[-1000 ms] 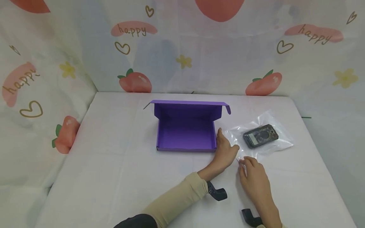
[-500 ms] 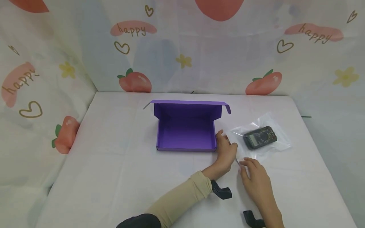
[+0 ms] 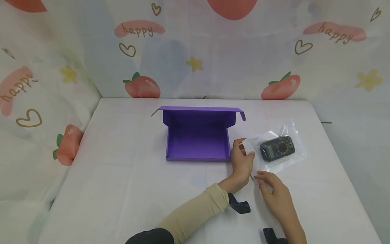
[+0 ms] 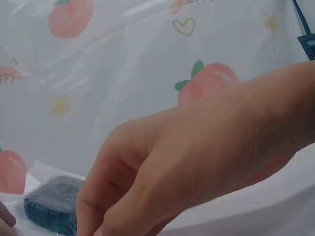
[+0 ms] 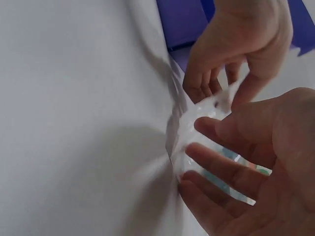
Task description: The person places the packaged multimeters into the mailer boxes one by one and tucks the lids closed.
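A clear plastic bag [image 3: 297,156] holding a black digital multimeter [image 3: 278,149] lies right of the purple box [image 3: 198,144] in the head view. My left hand [image 3: 241,164] grips the bag's near-left edge between thumb and fingers, close beside the box. The right wrist view shows this left hand [image 5: 241,46] pinching the white edge of the bag [image 5: 197,118]. My right hand [image 3: 275,191] is at the bag's front corner. Its fingers [image 5: 221,164] are spread, with their tips at the bag's edge. In the left wrist view, the left hand [image 4: 162,162] partly hides the multimeter [image 4: 51,201].
The box stands with its lid raised and its front facing me. A white cloth [image 3: 146,189] covers the table. A patterned curtain [image 3: 213,57] rises behind it and along the sides. Black camera mounts [image 3: 240,205] jut from both wrists.
The bag with the multimeter has shifted slightly left. My left fingers have curled onto the bag's edge. My right hand has moved a little down and right, with its fingertips staying near the bag's corner.
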Demonstrator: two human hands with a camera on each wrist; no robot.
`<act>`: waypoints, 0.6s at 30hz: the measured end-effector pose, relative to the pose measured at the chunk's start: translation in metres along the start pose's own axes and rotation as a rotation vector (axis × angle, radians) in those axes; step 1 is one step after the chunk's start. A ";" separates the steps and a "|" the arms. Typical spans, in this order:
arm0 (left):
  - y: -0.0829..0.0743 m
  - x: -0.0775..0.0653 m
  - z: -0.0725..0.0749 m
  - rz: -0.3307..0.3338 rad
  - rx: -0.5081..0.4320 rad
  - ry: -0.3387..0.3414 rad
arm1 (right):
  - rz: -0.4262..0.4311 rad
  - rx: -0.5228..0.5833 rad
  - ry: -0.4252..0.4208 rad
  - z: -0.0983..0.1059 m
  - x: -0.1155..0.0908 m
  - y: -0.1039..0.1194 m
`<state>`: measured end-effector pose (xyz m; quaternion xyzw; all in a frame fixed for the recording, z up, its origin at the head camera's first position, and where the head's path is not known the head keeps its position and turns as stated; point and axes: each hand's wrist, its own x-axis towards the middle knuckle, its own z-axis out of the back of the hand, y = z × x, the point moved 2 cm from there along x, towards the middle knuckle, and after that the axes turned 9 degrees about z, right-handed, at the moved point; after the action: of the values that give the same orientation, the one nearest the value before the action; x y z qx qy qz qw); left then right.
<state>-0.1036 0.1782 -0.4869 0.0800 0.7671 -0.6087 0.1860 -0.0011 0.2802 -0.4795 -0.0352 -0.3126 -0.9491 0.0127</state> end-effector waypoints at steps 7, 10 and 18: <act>-0.004 -0.005 0.000 -0.125 0.126 -0.027 | -0.104 0.154 -0.136 0.018 0.002 -0.025; -0.005 -0.008 0.000 -0.144 0.184 -0.030 | -0.139 0.206 -0.308 0.030 0.009 -0.044; -0.007 -0.014 0.001 -0.195 0.249 -0.006 | -0.255 0.122 -0.338 0.068 0.051 -0.118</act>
<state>-0.0925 0.1772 -0.4752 0.0257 0.6893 -0.7145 0.1167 -0.0539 0.4156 -0.4910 -0.1533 -0.3691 -0.9030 -0.1578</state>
